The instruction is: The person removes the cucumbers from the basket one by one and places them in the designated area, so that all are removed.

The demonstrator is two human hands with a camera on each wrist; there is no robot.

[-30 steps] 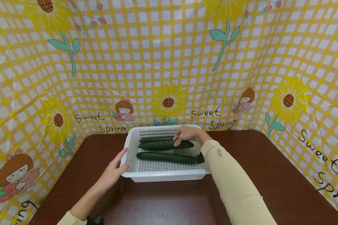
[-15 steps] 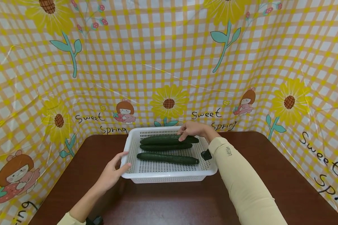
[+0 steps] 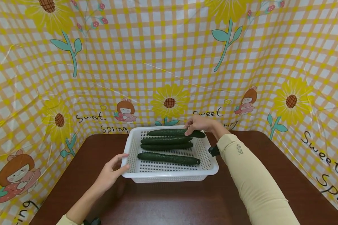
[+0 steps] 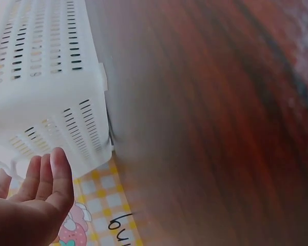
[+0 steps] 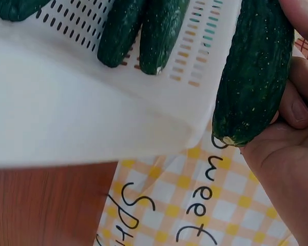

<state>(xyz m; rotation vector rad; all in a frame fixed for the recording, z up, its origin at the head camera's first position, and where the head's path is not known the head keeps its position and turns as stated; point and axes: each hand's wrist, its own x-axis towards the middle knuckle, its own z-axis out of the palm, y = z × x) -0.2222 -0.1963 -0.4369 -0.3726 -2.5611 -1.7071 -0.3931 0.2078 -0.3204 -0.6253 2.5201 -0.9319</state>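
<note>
My right hand (image 3: 198,124) pinches a dark green cucumber (image 3: 165,133) near its right end, at the far side of the white plastic basket (image 3: 169,174). In the right wrist view, this cucumber (image 5: 255,72) is raised beside the basket's wall, thumb and fingers on it. Two other cucumbers lie side by side in the basket, the farther cucumber (image 3: 164,141) against the nearer cucumber (image 3: 164,147). Closer to the front rests a separate cucumber (image 3: 169,158). My left hand (image 3: 110,170) holds the basket's left rim; several fingers touch its outer side in the left wrist view.
The basket stands on a dark reddish-brown table (image 3: 169,200). Behind and on both sides hangs a yellow checked cloth (image 3: 169,62) with sunflowers and writing. A small black device (image 3: 214,151) sits at the right wrist, over the basket's right rim.
The right hand has shifted a second cucumber to the back and let it go beside another. It has then taken a further cucumber, now farther back and right. The left hand stays put.
</note>
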